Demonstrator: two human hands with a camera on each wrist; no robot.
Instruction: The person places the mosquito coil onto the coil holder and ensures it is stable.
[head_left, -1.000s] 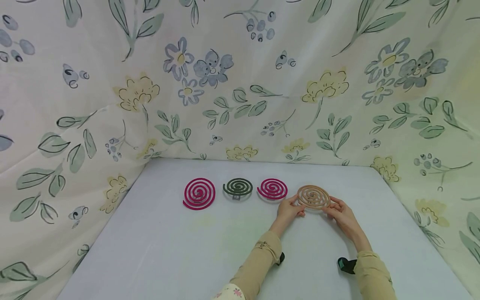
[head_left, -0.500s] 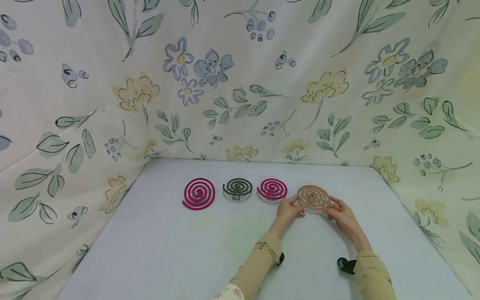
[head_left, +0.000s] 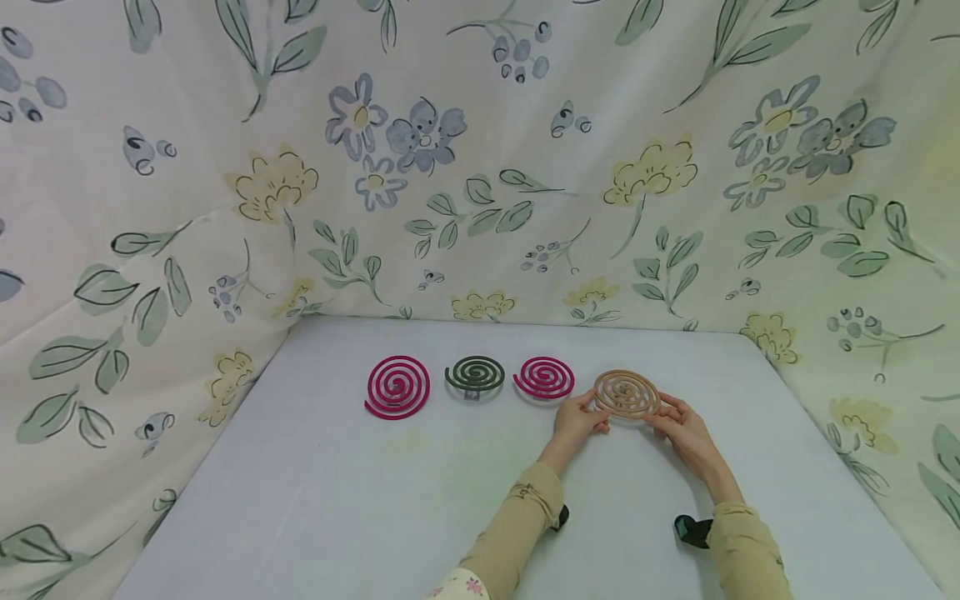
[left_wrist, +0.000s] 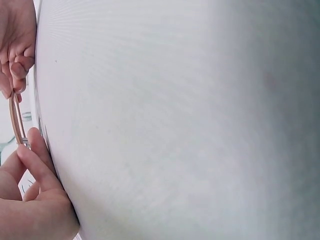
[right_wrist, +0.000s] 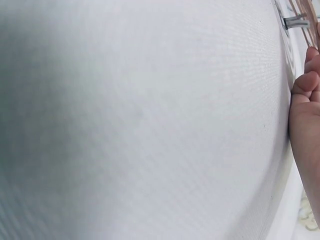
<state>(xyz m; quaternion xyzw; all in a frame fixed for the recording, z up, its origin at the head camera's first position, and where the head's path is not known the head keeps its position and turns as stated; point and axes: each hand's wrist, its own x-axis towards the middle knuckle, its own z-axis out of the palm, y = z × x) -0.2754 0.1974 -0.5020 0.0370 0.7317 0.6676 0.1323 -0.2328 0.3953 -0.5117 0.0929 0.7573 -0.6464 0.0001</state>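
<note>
A tan mosquito coil (head_left: 627, 394) is at the right end of a row of coils in the head view. My left hand (head_left: 577, 421) pinches its left edge between thumb and fingers. On the opposite edge, my right hand (head_left: 686, 429) pinches the rim the same way. Seen edge-on in the left wrist view, the coil (left_wrist: 16, 120) is a thin flat disc between the two hands. A small metal stand (right_wrist: 296, 22) shows under it in the right wrist view. Whether the coil's weight is on that stand, I cannot tell.
Left of the hands are a pink coil (head_left: 544, 378), a dark green coil (head_left: 476, 374) on a small stand, and a larger-looking pink coil (head_left: 398, 387). They stand on a white table (head_left: 337, 517). A floral cloth (head_left: 480, 250) hangs behind it.
</note>
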